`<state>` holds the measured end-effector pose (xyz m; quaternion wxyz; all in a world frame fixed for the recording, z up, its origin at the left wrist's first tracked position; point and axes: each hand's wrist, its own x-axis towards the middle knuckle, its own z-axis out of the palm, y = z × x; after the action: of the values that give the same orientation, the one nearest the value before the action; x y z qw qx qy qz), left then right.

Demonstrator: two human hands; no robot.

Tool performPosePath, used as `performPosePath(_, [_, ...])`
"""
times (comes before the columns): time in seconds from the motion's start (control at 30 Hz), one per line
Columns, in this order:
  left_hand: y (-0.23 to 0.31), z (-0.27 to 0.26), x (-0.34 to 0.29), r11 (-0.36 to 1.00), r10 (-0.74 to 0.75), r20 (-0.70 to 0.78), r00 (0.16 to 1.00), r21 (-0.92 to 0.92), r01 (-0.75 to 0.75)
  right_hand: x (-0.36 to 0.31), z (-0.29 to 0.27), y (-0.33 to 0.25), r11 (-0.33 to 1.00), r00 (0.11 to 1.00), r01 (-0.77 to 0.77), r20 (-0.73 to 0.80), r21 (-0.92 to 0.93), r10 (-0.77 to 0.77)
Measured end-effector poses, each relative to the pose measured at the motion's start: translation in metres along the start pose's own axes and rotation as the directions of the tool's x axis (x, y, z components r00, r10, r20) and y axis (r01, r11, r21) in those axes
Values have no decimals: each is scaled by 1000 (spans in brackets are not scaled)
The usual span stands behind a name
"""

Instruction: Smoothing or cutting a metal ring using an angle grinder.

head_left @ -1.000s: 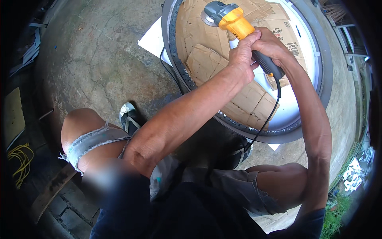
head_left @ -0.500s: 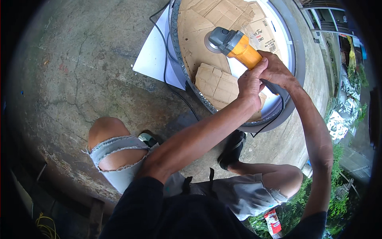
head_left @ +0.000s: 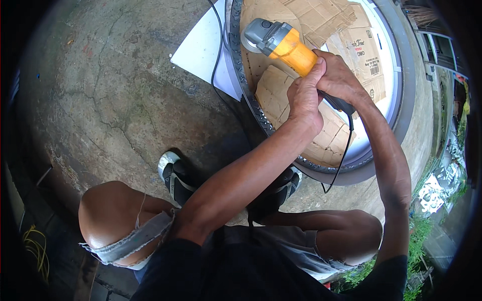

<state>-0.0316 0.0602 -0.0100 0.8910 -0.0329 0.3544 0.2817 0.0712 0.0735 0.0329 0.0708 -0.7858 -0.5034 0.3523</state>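
Observation:
Both my hands hold a yellow and grey angle grinder (head_left: 292,47) over a large round grey rim (head_left: 409,90). My left hand (head_left: 305,95) is closed at the near side of its body. Opposite it, my right hand (head_left: 339,78) wraps round the rear of the body, where the black cord comes out. The grinder's disc (head_left: 249,39) points left and is close above the rim's dark, rough-edged left band (head_left: 235,40). Whether the disc touches the band cannot be made out. Pieces of brown cardboard (head_left: 281,93) lie inside the rim.
A white sheet (head_left: 203,57) sticks out from beneath the rim on the left, with a black cord (head_left: 220,50) running over it. My knees and shoes are close to the near side of the rim. Green plants (head_left: 416,241) and scattered white litter (head_left: 437,188) lie off to the right.
The grinder has moved left relative to the rim, bringing its disc nearer the left band. My view and legs have shifted; both hands keep their hold.

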Motion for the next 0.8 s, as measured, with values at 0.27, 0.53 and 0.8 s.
performPosePath(0.27, [-13,-15,11,1000,30,-80,996,2,-30,9,16,15,994,997,77,8,-77,-76])
performPosePath(0.53, [-17,-15,9,998,69,-55,996,13,-69,8,17,19,994,995,91,36,-61,-89])
performPosePath(0.8, [-12,-17,8,998,54,-41,998,-25,-55,5,16,13,989,993,120,13,-84,-119])
